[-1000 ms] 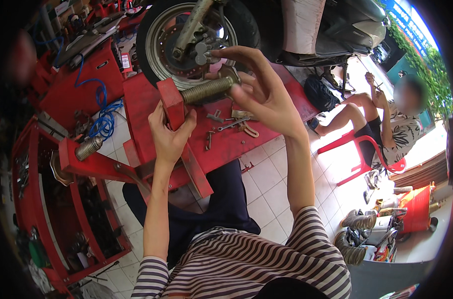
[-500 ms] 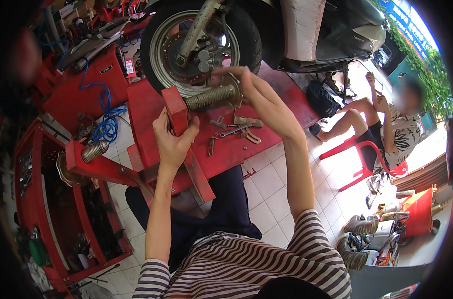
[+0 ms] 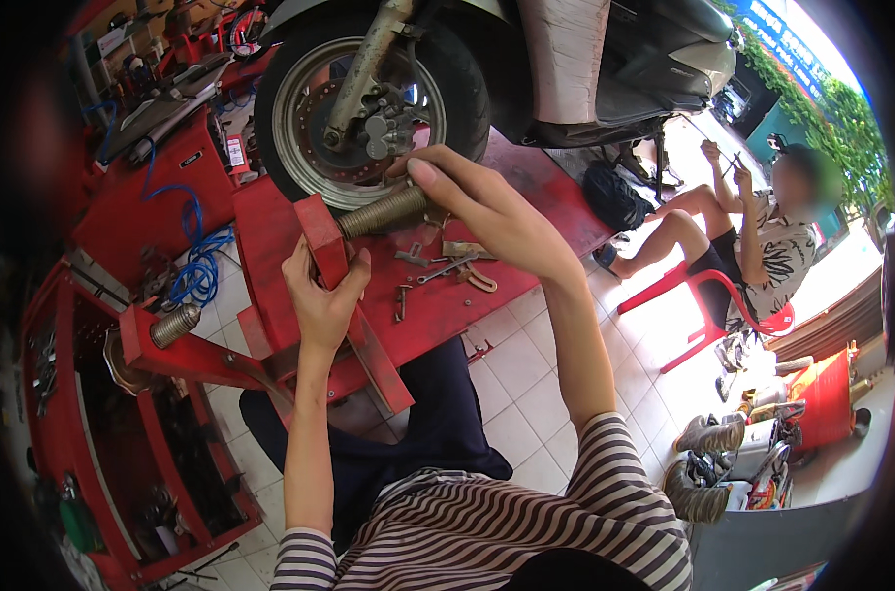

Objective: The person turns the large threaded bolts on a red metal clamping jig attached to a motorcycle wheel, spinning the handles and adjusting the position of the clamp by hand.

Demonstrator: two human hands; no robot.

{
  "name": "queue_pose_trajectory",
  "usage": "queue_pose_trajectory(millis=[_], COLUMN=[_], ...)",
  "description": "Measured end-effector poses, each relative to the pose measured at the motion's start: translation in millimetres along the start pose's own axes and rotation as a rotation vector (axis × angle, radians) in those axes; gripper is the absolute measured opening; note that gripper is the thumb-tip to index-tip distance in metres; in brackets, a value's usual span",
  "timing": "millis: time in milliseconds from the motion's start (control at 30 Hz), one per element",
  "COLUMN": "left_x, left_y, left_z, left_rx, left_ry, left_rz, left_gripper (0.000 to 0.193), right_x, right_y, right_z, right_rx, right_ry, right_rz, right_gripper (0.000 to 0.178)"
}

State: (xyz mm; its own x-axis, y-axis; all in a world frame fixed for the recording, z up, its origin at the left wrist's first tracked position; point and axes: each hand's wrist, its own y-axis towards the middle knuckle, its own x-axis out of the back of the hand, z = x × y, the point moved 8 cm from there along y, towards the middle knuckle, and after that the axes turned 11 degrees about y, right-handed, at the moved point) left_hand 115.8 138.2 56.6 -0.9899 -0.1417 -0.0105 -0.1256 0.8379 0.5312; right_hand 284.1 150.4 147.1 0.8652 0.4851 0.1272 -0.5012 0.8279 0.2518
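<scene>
My left hand (image 3: 321, 297) is closed round a red steel clamp arm (image 3: 319, 241), thumb on its right side. A thick threaded screw (image 3: 383, 210) runs through the top of this arm and points right. My right hand (image 3: 482, 207) is wrapped over the screw's far end, which it hides. Just beyond stands a scooter's front wheel (image 3: 300, 163) with its brake caliper (image 3: 388, 131). Below the screw, a wrench (image 3: 446, 269), a curved metal piece (image 3: 481, 281) and small bolts lie on the red lift platform (image 3: 526, 236).
A second threaded screw (image 3: 175, 325) sits in another red arm at left. A blue hose (image 3: 199, 271) coils beside a red tool cabinet (image 3: 142, 212). At right a person sits on a red chair (image 3: 699, 315). Greasy parts and a red bin (image 3: 824, 399) stand at lower right.
My right hand has turned over the screw's end, its fingers now curled there; the round flange that showed before is covered. My left hand keeps its hold. The whole view has shifted slightly.
</scene>
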Motion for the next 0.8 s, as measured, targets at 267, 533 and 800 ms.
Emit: queue_pose_trajectory(millis=[267, 533, 800], left_x=[-3.5, 0.2, 2.1], left_y=[0.5, -0.7, 0.6], left_z=[-2.8, 1.3, -3.3], left_rx=[0.002, 0.007, 0.007], left_ry=[-0.012, 0.045, 0.042], left_rz=[-0.008, -0.022, -0.012], left_gripper=[0.014, 0.017, 0.023], right_x=[-1.2, 2.0, 5.7], right_y=[-1.9, -2.9, -0.3], right_z=[1.5, 7.2, -7.0], right_rx=[0.310, 0.354, 0.001], right_ry=[0.114, 0.178, 0.203], right_rz=[-0.009, 0.140, 0.016], right_gripper=[0.035, 0.033, 0.043])
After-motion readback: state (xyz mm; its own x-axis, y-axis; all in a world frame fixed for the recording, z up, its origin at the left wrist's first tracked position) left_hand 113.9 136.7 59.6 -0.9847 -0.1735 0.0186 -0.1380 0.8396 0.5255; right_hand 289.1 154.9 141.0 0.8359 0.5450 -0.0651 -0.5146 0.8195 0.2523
